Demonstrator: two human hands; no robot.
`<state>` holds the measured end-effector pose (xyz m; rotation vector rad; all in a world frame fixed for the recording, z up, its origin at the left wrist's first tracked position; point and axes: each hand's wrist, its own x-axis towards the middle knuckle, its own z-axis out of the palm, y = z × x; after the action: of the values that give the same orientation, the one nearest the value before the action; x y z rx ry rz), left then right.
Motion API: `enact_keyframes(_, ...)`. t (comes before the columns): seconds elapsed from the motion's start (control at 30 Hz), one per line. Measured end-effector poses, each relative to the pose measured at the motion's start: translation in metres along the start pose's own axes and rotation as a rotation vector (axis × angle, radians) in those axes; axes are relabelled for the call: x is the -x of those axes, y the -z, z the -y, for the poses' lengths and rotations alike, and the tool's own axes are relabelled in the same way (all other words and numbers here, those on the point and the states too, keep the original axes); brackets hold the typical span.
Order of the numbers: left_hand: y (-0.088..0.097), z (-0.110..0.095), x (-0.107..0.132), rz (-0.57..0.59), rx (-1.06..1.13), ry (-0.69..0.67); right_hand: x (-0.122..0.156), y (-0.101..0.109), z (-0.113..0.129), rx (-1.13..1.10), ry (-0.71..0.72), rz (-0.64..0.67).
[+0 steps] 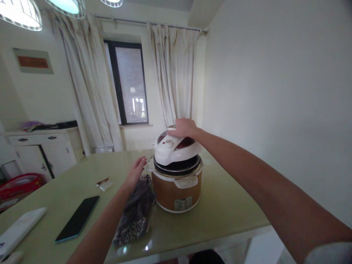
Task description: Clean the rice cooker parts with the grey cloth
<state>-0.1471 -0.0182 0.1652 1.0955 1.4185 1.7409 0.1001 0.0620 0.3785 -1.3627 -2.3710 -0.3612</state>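
A brown pressure cooker point(176, 187) stands on the pale green table point(225, 205). Its white lid point(176, 150) sits tilted, raised off the rim at the front. My right hand point(184, 128) is closed on the lid's handle at the far side. My left hand point(136, 170) hovers just left of the cooker with fingers stretched out, holding nothing. Under that hand lies a dark patterned cloth point(136, 212) against the cooker's left side.
A black phone point(77, 219) and a white flat device point(19, 229) lie on the table's left part, with a small wrapper point(104, 183) further back. A white cabinet point(41, 150), a red basket point(20, 183) and a curtained window point(129, 84) stand beyond.
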Motion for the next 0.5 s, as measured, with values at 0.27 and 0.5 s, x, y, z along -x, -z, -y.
enact_keyframes(0.27, -0.040, 0.035, 0.012, 0.108, 0.209, 0.093, 0.006, -0.008, 0.000, 0.002, -0.190, 0.147)
enact_keyframes(0.5, -0.030, 0.037, 0.024, 0.169, 0.294, 0.076, 0.012, -0.026, 0.003, 0.012, -0.153, 0.309)
